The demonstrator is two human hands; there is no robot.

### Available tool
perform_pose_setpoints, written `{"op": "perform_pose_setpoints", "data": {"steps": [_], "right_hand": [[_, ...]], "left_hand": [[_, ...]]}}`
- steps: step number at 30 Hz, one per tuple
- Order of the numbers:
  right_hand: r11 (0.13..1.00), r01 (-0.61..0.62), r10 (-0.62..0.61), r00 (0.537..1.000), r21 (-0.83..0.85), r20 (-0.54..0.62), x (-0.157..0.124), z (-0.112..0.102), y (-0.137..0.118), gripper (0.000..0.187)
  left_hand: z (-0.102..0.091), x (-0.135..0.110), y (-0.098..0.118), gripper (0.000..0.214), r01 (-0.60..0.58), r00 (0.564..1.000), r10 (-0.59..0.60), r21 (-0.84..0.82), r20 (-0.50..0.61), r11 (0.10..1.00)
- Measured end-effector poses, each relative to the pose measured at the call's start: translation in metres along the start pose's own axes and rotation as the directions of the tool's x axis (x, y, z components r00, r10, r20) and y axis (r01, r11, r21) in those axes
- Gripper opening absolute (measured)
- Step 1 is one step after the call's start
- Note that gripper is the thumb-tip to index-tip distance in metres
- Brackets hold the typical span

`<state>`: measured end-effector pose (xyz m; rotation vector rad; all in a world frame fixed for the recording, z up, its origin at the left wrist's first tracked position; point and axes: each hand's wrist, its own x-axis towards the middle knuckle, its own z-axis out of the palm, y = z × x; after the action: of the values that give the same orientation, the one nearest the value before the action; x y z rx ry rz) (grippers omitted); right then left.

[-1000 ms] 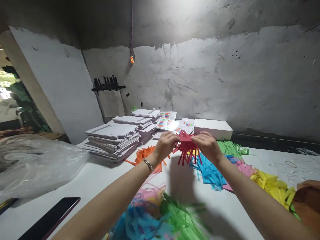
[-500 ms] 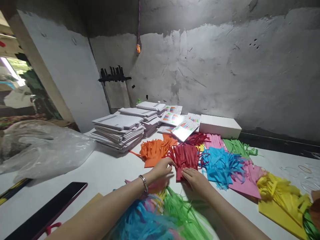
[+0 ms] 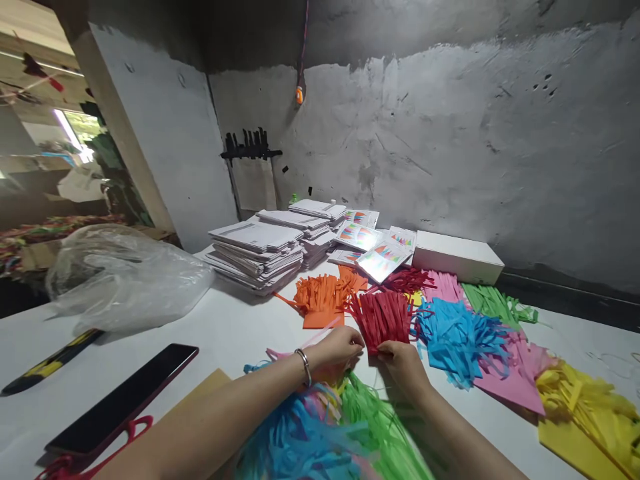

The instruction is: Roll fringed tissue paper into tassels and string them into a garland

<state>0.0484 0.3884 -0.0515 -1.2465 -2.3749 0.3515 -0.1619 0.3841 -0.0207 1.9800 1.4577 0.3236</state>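
A dark red fringed paper piece [image 3: 385, 317] lies in front of me, its cut strips pointing away. My right hand [image 3: 403, 363] pinches its near, uncut edge between thumb and fingers. My left hand [image 3: 341, 347], with a bracelet on the wrist, is beside the paper's lower left corner. Its fingertips are pressed together, and I cannot make out what is between them. An orange fringed piece [image 3: 323, 303] lies just beyond the left hand. Under my forearms sits a loose heap of blue fringe [image 3: 300, 433] and green fringe [image 3: 383, 423].
Blue [image 3: 457, 340], pink [image 3: 517, 373] and yellow fringed pieces [image 3: 583, 413] spread rightward. Stacked white cards [image 3: 255, 257], printed cards [image 3: 385, 257] and a white box [image 3: 457, 257] stand behind. At left are a plastic bag [image 3: 130, 280], a phone [image 3: 125, 400] and a black-yellow tool [image 3: 53, 363].
My right hand has gone from lying flat on the red paper to pinching its near edge. The left hand has drawn slightly nearer to me. The view has turned left.
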Motion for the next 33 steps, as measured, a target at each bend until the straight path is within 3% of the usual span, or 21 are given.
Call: {"op": "perform_pose_setpoints", "data": {"steps": [5, 9, 14, 17, 20, 25, 33], "right_hand": [[0.999, -0.039, 0.042, 0.992, 0.033, -0.117, 0.002, 0.007, -0.004, 0.019], [1.000, 0.014, -0.018, 0.991, -0.028, -0.130, -0.002, -0.004, -0.013, 0.023], [0.976, 0.173, -0.175, 0.985, -0.132, -0.005, 0.003, -0.020, -0.026, 0.025], [0.949, 0.223, -0.205, 0.973, -0.225, 0.101, 0.015, -0.027, -0.027, 0.031], [0.911, 0.228, -0.181, 0.970, -0.343, 0.164, 0.023, -0.035, -0.027, 0.030], [0.856, 0.138, -0.040, 0.978, -0.498, 0.203, 0.017, -0.044, -0.032, 0.024], [0.851, 0.178, -0.060, 0.968, -0.494, 0.246, 0.002, -0.034, -0.049, 0.023]], "left_hand": [[0.008, 0.006, 0.008, 0.023, -0.065, 0.998, 0.064, -0.005, -0.015, 0.998], [0.013, 0.012, 0.006, 0.023, -0.093, 0.995, 0.093, 0.014, -0.041, 0.996], [0.019, 0.012, -0.002, 0.025, -0.082, 0.996, 0.083, 0.023, -0.027, 0.996], [0.020, 0.009, -0.004, 0.026, -0.092, 0.996, 0.092, 0.021, 0.001, 0.996], [0.020, 0.005, -0.002, 0.025, -0.108, 0.994, 0.108, 0.026, -0.005, 0.994], [0.019, 0.002, 0.000, 0.022, -0.108, 0.994, 0.107, -0.025, -0.038, 0.994], [0.019, 0.003, -0.004, 0.024, 0.005, 0.998, -0.018, -0.194, -0.066, 0.981]]}}
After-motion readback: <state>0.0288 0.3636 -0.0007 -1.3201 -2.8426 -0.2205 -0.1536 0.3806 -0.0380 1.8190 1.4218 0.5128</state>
